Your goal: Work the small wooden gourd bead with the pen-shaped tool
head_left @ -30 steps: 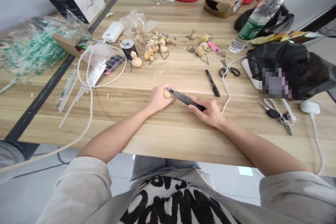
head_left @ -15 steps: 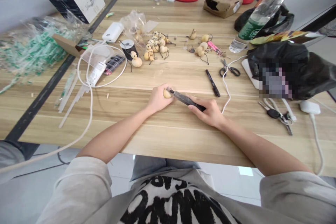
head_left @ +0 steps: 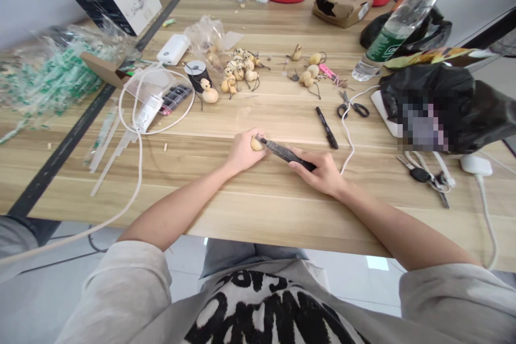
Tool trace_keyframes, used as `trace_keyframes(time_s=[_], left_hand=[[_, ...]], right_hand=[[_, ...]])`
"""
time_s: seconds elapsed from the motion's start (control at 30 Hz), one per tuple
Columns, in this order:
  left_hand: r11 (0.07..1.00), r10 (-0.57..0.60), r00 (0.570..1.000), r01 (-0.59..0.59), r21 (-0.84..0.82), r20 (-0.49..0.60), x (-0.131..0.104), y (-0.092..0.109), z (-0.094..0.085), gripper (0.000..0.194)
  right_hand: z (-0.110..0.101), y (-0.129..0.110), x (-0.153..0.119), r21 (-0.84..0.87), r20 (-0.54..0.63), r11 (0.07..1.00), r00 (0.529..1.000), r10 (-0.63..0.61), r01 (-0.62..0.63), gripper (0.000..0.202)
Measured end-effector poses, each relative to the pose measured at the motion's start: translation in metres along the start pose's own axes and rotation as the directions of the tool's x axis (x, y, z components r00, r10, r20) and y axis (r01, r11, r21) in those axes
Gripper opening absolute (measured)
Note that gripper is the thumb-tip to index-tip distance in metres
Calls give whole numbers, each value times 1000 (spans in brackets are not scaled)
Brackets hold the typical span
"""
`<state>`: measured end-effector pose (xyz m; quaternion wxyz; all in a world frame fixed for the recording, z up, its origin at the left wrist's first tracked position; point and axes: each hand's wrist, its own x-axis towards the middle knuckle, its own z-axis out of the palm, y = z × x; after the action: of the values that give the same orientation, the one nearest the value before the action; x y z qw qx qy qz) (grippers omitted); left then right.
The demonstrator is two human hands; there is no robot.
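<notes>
Near the middle of the wooden table, my left hand (head_left: pixel 245 151) is wrapped round a small tan gourd (head_left: pixel 257 143). My right hand (head_left: pixel 318 171) grips a dark, pen-shaped tool (head_left: pixel 282 151), whose tip touches or nearly touches the top of the gourd; the exact contact is too small to make out. Beyond my hands sits a cluster of small gourds with dark cords (head_left: pixel 241 69). One gourd with a drawn face (head_left: pixel 209 93) rests beside a spool of black cord (head_left: pixel 196 75). More gourds (head_left: pixel 309 75) lie to the right of the cluster.
A black marker (head_left: pixel 327 128), scissors (head_left: pixel 352 107) and a white cable lie right of my hands. Farther right are keys (head_left: pixel 423 174), a black bag (head_left: pixel 475 107) and a bottle (head_left: pixel 387 43). Glue sticks (head_left: pixel 115 158), a looped cable and green-white packets (head_left: pixel 52 70) are at left.
</notes>
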<state>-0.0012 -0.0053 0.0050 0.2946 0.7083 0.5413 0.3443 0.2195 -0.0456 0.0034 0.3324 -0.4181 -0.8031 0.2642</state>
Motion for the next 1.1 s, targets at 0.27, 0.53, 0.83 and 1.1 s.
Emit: trace_keyframes(time_s=[0.27,0.53,0.83,1.1], left_hand=[[1000,-7,1000,7,17,-10,0,1,0,17],[1000,-11,1000,11,2,-2,0,2,0,17],[1000,-10,1000,10,7,-6,-1,1,0,18],[1000,-17,1000,18,18,-11,0,0,0,20]], right_hand=[[0,0,0,-8,-7,1000,1000,6,-6,39],[0,1,0,-3,-7,1000,1000,0,0,39],[0,0,0,11,-14,1000,1000,5,-5,37],[0,-1,1,-8,-13,999,999,32,-32,40]])
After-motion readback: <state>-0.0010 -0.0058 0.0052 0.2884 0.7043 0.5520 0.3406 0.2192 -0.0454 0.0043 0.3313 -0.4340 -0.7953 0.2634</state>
